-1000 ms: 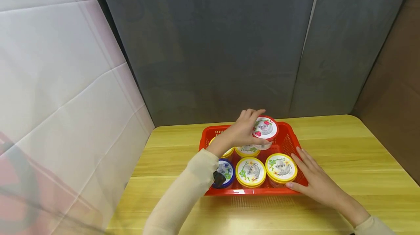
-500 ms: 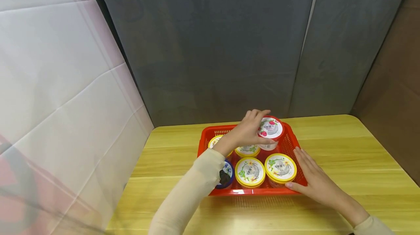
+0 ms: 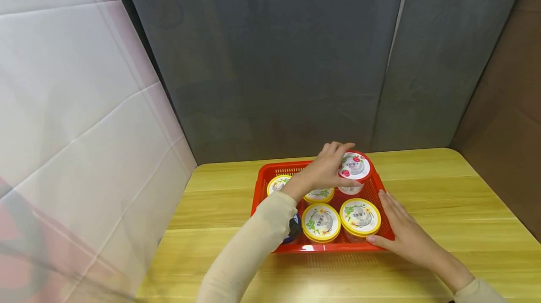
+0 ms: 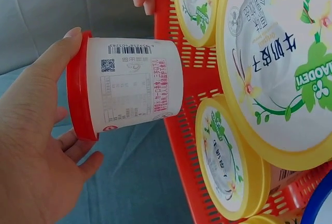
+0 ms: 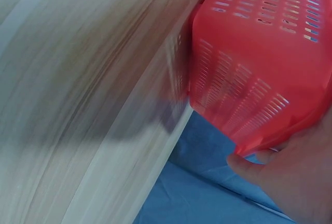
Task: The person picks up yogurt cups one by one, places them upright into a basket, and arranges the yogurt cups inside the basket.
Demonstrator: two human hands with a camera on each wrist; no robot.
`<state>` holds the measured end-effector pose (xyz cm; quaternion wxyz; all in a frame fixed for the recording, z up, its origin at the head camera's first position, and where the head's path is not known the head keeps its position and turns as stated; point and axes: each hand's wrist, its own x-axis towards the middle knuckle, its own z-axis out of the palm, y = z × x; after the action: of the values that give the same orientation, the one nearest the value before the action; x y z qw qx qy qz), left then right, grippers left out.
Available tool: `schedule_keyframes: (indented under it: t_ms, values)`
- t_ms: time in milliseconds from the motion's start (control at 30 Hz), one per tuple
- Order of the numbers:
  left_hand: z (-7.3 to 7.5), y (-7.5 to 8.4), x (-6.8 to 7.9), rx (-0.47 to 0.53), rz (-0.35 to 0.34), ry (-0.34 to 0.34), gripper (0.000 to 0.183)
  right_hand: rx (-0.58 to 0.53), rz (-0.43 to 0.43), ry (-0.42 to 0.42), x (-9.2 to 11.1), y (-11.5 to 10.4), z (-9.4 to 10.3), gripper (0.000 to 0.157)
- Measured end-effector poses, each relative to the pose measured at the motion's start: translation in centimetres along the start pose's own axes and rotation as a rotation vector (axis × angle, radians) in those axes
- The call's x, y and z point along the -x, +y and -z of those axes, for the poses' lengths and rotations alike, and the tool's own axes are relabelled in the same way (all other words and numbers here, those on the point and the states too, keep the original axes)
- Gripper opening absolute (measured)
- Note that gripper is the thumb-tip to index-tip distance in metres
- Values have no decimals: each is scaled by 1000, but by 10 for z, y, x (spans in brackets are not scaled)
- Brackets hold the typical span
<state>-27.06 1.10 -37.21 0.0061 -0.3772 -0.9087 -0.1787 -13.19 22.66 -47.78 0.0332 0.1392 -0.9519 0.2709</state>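
Note:
My left hand holds a white paper cup with a red, strawberry-printed lid between thumb and fingers. The cup is at the back right of a red plastic basket. In the left wrist view, the cup's printed side with a barcode shows, and the fingers circle its lid. My right hand grips the basket's front right corner, thumb at the front rim and fingers along the right side. In the right wrist view, the fingers meet the basket rim.
Several yellow-lidded cups stand upright in the basket. A blue-lidded cup at its front left is partly behind the left sleeve. The basket stands on a wooden table, with a grey wall panel behind and a white one at left.
My left hand has moved to the right with the red-lidded cup, towards the basket's back right corner. More of the back left yellow-lidded cup shows. The right hand stays at the basket corner.

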Motion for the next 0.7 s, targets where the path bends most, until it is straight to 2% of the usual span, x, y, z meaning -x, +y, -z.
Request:
schedule_keyframes:
  t_ms: [700]
  values:
    - [-13,-4,-3,-20,8,-15,97,2,-4,9,0,-5,-3,111]
